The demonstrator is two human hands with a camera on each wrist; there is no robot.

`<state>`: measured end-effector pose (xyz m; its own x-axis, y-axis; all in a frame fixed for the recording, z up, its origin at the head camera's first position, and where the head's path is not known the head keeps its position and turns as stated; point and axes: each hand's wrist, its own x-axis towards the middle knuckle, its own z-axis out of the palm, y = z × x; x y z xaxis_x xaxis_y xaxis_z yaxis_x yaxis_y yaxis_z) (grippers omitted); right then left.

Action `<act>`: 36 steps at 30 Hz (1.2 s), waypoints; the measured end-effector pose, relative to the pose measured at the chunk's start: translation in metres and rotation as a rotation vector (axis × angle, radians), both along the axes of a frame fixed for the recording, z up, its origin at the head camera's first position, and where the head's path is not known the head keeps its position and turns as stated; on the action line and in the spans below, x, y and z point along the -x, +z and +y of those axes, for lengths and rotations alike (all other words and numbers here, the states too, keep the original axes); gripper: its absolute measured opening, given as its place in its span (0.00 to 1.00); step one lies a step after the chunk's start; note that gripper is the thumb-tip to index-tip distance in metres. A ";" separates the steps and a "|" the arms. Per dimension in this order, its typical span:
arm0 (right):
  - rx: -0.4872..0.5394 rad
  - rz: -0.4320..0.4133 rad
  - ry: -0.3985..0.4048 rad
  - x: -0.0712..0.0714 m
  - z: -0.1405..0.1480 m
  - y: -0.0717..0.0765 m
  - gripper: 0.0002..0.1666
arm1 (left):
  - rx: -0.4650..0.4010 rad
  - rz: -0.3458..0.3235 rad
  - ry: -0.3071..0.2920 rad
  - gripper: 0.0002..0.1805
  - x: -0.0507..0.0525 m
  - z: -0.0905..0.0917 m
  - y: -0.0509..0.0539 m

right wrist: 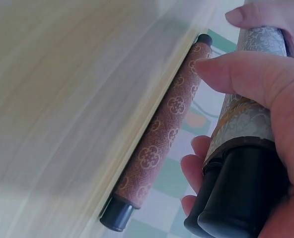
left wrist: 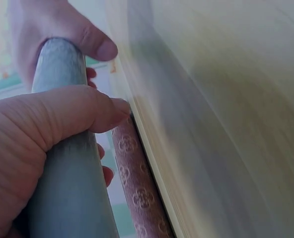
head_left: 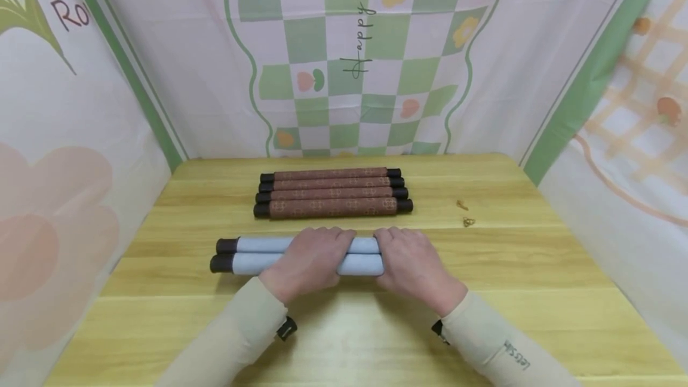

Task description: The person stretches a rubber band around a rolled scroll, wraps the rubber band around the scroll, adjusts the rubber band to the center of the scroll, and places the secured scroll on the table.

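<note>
Two light blue rolled scrolls with dark end knobs lie side by side, parallel to the near table edge, seemingly raised a little off the wood. My left hand grips both around their middle, thumb on the near side and fingertips showing beyond in the left wrist view. Toward their right end, my right hand holds the pair too and hides the right knobs from the head view. In the right wrist view, those black knobs stick out beside the palm, and a tan cord crosses the patterned scroll.
Several brown patterned scrolls with black knobs lie in a row behind the blue pair. Two small brass-coloured pieces rest on the right of the wooden table. Printed curtains hang behind and at both sides.
</note>
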<state>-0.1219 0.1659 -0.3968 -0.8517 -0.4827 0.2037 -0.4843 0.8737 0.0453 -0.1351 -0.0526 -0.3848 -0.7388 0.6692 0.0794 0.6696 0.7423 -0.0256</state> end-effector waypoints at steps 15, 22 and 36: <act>0.002 -0.027 -0.023 0.006 0.014 0.003 0.37 | -0.016 -0.002 0.105 0.29 0.005 -0.037 0.002; 0.018 -0.034 -0.043 0.007 0.018 0.003 0.38 | -0.061 0.044 0.102 0.28 0.004 -0.048 -0.003; 0.029 -0.063 -0.001 0.004 0.030 0.010 0.53 | -0.090 0.151 0.073 0.28 0.004 -0.053 -0.010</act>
